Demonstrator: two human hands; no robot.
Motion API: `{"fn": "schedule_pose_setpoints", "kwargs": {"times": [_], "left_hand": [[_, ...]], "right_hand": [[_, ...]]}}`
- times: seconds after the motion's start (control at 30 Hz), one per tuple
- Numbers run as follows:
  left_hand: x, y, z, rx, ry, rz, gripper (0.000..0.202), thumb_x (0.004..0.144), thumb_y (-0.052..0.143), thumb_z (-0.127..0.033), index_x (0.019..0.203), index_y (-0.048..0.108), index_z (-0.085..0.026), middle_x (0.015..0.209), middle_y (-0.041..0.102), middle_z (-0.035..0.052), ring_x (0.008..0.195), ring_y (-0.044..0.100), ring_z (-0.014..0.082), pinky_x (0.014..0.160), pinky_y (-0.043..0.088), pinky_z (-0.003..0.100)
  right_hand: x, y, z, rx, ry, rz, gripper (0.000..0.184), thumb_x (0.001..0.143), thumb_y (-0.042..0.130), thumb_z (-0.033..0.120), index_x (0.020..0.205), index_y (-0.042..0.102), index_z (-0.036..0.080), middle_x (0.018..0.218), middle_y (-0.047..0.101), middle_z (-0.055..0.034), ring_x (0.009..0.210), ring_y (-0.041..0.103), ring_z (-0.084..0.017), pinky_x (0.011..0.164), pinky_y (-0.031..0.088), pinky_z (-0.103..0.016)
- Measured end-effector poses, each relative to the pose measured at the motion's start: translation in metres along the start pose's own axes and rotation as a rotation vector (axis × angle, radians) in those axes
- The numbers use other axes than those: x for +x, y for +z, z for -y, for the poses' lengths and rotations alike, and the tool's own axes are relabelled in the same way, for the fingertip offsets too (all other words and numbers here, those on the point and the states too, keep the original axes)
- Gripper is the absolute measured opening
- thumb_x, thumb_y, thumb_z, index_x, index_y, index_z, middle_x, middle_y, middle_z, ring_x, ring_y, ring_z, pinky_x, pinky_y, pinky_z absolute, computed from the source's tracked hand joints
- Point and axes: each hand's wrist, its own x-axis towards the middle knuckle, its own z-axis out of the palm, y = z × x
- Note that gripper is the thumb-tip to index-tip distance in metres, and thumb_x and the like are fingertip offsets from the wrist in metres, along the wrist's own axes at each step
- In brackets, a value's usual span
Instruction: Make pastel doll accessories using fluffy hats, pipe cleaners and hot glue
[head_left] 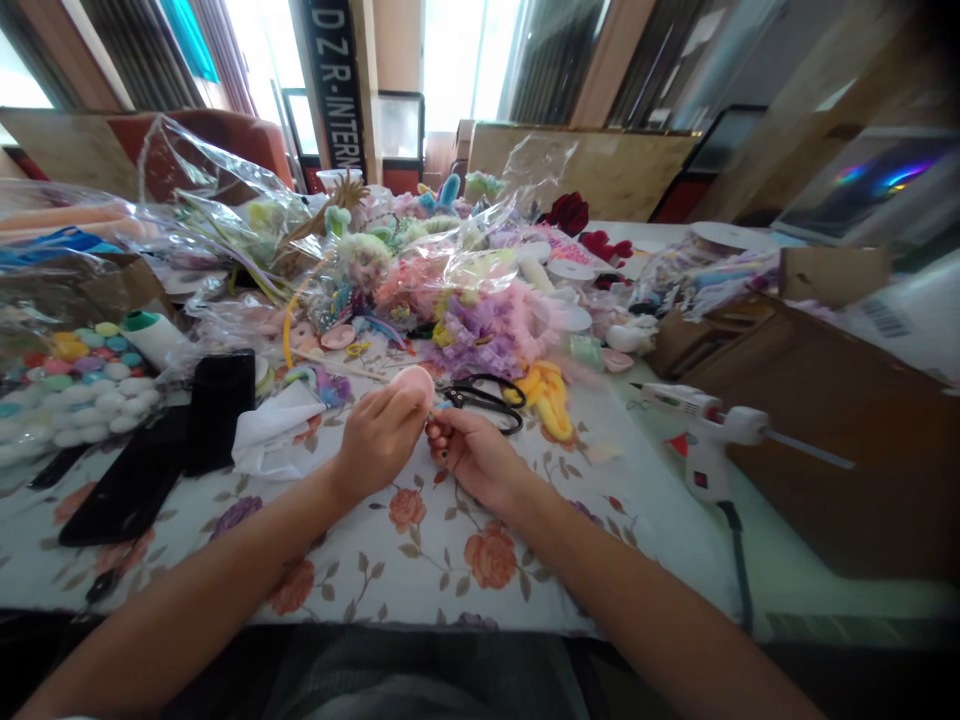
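Note:
My left hand (381, 438) is closed around a small pink rounded piece (414, 382), soft-looking, that shows above the fingers. Close against it, my right hand (472, 450) has its fingers curled in a pinch; whatever is between them is too small and hidden to name. A pale thin stick (341, 366) runs out to the left behind my left hand. Just beyond my right hand lie black-handled scissors (491, 398), partly covered by it. Yellow fuzzy strips (550, 398) rest to the right of the scissors.
Craft materials and clear plastic wrap (480, 250) are heaped at the back. Left are a bag of pompoms (97, 390), black phones (220, 410) and a white cloth (276, 432). A glue gun (705, 440) with its cable stands right, beside a cardboard box (840, 450).

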Motion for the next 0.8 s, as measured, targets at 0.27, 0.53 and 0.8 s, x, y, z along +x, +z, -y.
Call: {"fn": "schedule_pose_setpoints", "kwargs": {"times": [0.27,0.53,0.8], "left_hand": [[-0.0026,-0.0021,0.0053,-0.038,-0.104,-0.011,0.013,0.086,0.056,-0.009,0.077,0.061,-0.018,0.084,0.061,0.0048,0.075,0.052,0.0163,0.072,0.045,0.029],[-0.0011,-0.0021,0.0006,0.023,-0.022,-0.013,0.015,0.089,0.051,-0.009,0.078,0.058,-0.017,0.085,0.064,0.0052,0.077,0.054,0.0169,0.071,0.043,0.03],[0.0011,-0.0063,-0.0025,0.038,0.055,-0.035,0.011,0.086,0.054,-0.007,0.084,0.058,-0.017,0.086,0.066,0.0062,0.08,0.057,0.0178,0.068,0.041,0.031]], "right_hand": [[-0.0059,-0.0112,0.006,-1.472,-1.236,-0.198,0.017,0.089,0.05,0.017,0.095,0.064,0.012,0.092,0.064,-0.0133,0.088,0.055,-0.024,0.082,0.048,-0.037],[-0.0008,-0.0063,-0.0014,-1.718,-1.311,-0.158,0.025,0.089,0.042,0.007,0.074,0.061,0.015,0.07,0.059,-0.009,0.068,0.05,-0.021,0.068,0.044,-0.034],[0.0004,-0.0042,0.0074,-0.231,-0.092,0.043,0.013,0.074,0.058,0.023,0.064,0.053,0.017,0.055,0.048,0.0032,0.049,0.044,-0.01,0.05,0.037,-0.023]]}}
